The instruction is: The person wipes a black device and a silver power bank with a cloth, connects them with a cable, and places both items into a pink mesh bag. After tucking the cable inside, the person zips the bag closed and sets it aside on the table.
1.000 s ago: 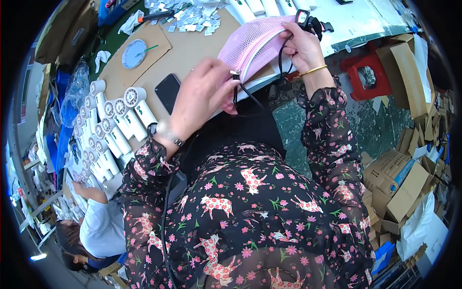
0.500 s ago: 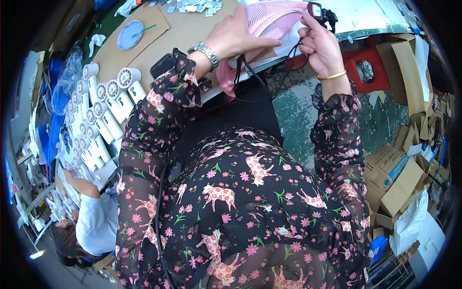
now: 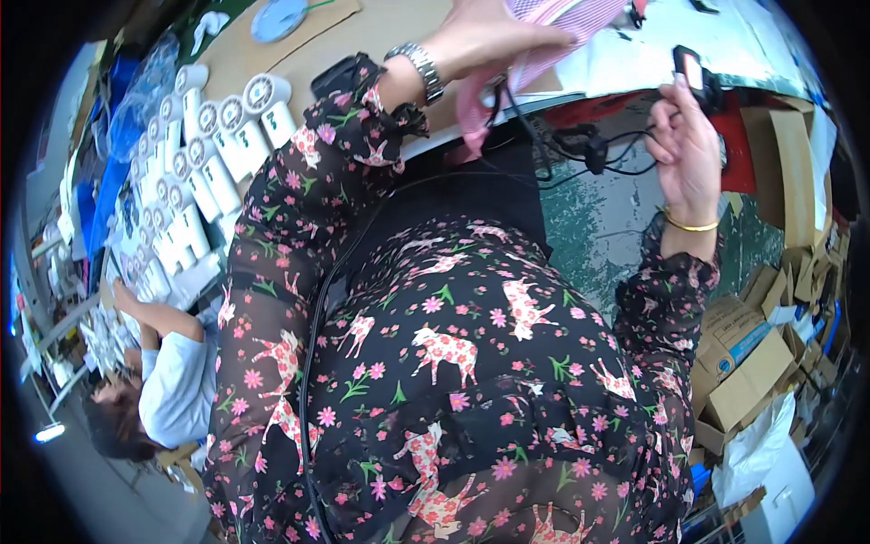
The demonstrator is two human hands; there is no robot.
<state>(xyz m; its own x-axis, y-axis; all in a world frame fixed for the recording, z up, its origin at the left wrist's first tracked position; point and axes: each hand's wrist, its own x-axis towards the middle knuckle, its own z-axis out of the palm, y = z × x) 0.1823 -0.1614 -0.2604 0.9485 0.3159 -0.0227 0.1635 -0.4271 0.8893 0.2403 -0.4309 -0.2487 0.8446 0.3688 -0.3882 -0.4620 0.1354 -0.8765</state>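
Note:
My left hand (image 3: 494,38) is closed on a pink mesh pouch (image 3: 580,20) near the table's edge, its thumb stretched along the pouch and its other fingers partly hidden. A lower flap of pink mesh hangs below the edge. To the right, my right hand (image 3: 686,150) is raised past the table edge, its fingertips pinching a small black device with a pale screen (image 3: 696,74). From this hand a thin black cable (image 3: 625,168) loops back toward the pouch, with a dark clump (image 3: 594,152) midway along it.
White cylinders with round ends (image 3: 213,163) stand in rows at left. A blue-grey lid (image 3: 278,18) lies on cardboard on the table (image 3: 390,27). Another person (image 3: 177,381) works at lower left. Open cardboard boxes (image 3: 743,363) are piled at right, near a red bin (image 3: 736,154).
My right hand has moved right and down, away from the pouch, carrying the black device and drawing the cable out. The left hand with the pouch has shifted slightly up and right in view.

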